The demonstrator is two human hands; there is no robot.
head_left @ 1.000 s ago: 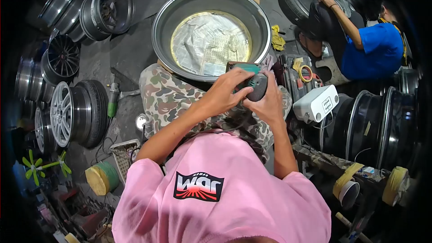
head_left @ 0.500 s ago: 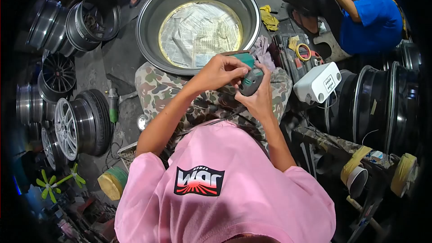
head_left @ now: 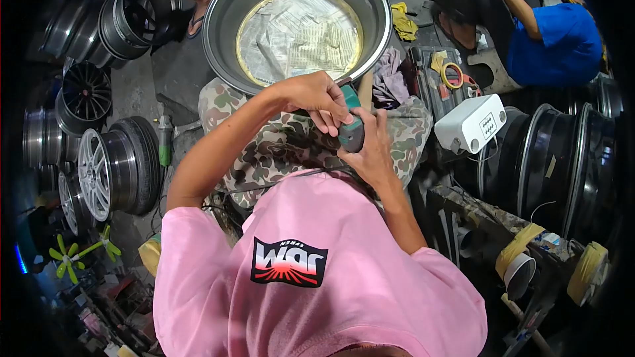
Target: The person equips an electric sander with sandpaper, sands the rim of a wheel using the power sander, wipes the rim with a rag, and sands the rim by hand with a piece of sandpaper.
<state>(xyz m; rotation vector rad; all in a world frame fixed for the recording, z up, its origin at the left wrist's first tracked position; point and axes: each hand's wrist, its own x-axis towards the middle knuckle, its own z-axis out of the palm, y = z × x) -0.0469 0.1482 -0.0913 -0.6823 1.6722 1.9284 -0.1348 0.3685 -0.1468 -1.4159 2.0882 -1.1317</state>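
A green and dark grey electric sander (head_left: 351, 136) is held above my lap, in front of the near edge of a big wheel rim (head_left: 222, 34). My right hand (head_left: 374, 147) wraps around the sander's rounded end. Bent over it from the left, my left hand (head_left: 316, 98) has its fingers curled against the tool's green side. The sander's far side is partly hidden behind my left hand. Newspaper (head_left: 301, 30) edged with yellow tape covers the rim's centre. A dark cord crosses my camouflage trousers (head_left: 258, 158).
Wheels stand along the left, among them a white-spoked wheel (head_left: 94, 174). A green grinder (head_left: 165, 142) lies nearby. To the right are a white box (head_left: 470, 123), a tape roll (head_left: 452, 75) and dark rims (head_left: 552, 158). A co-worker in a blue shirt (head_left: 559, 46) sits beyond.
My left hand has bent further over the sander, which has turned more upright. The view has shifted slightly, and the rim appears higher. Another person's legs at the upper left show more.
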